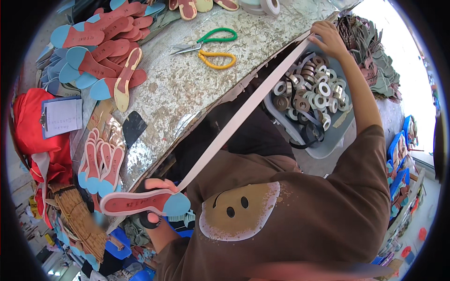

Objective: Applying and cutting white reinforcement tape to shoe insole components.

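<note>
Bench [171,89]: spreading ahead of the left grip [152,219], its long edge running up to the right grip [326,40]. Surface worn and stained.

Tub [335,146], grey: standing below the right grip, toward the body, holding rolls.

Insole pile [105,47], red and blue: lying well ahead of the left grip, on the bench.

Red cloth [51,157]: bunching left of the left grip, well apart.

Scraps [370,61], brown and grey-green: heaping just right of the right grip.

Strip [248,110], pale: stretching taut and slanting between both grips; the right grip is clamping its far end.

Insole [136,204], red with one blue end, pale-rimmed: lying flat in the left grip, which is clamping it across the middle; the strip is meeting it beside the blue end.

Clipboard [63,117]: resting on the red cloth, ahead and left of the left grip.

Scissors [200,46], green and yellow handles: lying open on the bench, left of the right grip.

Rolls [321,89], white and brown: crowding the tub below the right grip.
</note>
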Demonstrator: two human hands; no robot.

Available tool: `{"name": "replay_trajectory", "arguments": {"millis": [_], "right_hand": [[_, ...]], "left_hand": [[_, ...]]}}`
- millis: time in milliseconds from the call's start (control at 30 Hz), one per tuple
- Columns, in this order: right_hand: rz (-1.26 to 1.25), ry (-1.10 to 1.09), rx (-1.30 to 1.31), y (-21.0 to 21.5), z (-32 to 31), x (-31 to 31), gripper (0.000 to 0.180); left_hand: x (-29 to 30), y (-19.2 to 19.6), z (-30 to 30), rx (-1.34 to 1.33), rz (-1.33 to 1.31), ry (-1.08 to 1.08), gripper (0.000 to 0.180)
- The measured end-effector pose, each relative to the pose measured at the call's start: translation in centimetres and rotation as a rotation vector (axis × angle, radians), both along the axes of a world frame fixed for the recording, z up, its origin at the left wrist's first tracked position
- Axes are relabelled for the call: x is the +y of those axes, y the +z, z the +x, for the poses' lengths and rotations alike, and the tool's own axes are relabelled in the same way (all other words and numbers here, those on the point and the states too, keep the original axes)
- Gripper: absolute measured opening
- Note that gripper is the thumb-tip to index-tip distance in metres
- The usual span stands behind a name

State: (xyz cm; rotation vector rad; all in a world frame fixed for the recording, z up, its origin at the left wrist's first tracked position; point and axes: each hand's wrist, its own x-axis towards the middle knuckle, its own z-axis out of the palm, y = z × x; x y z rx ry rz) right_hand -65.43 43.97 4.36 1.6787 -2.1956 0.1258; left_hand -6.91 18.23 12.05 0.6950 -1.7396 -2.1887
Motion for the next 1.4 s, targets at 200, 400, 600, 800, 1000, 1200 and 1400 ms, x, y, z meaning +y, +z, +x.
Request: {"name": "replay_trajectory", "arguments": {"millis": [200, 400, 600, 800, 1000, 1200, 1400], "right_hand": [[-0.021, -0.17, -0.158, -0.4, -4.2, 2.2, 0.038], [-0.221, -0.287, -0.134, -3.9, 5.1, 10.2, 0.034], [0.179, -0.285, -0.558, -8.5, 20.0, 14.0, 0.036], [0.053, -0.164, -0.653, -8.0, 20.2, 6.1, 0.026], [-0.32, 0.174, -0.412, -2.3, 18.4, -15.0, 0.031], [0.226, -0.11, -0.344, -1.0, 17.9, -22.5, 0.042], [0.049, 0.016, -0.453, -1.5, 20.0, -18.6, 0.041]], "left_hand": [[-1.9, 1.3, -0.2, 0.086, -0.144, 0.048, 0.093], [-5.1, 1.9, 3.8, 0.064, -0.105, 0.035, 0.095], [-8.5, 2.2, 12.6, 0.004, 0.04, 0.189, 0.087], [-13.8, 0.3, 22.0, 0.328, 0.44, 0.371, 0.065], [-10.1, -4.5, 5.6, 0.036, -0.055, 0.398, 0.067], [-6.6, -3.8, 1.6, 0.237, 0.165, 0.272, 0.045], [-6.5, -3.6, 2.9, 0.218, -0.037, 0.375, 0.037]]}}
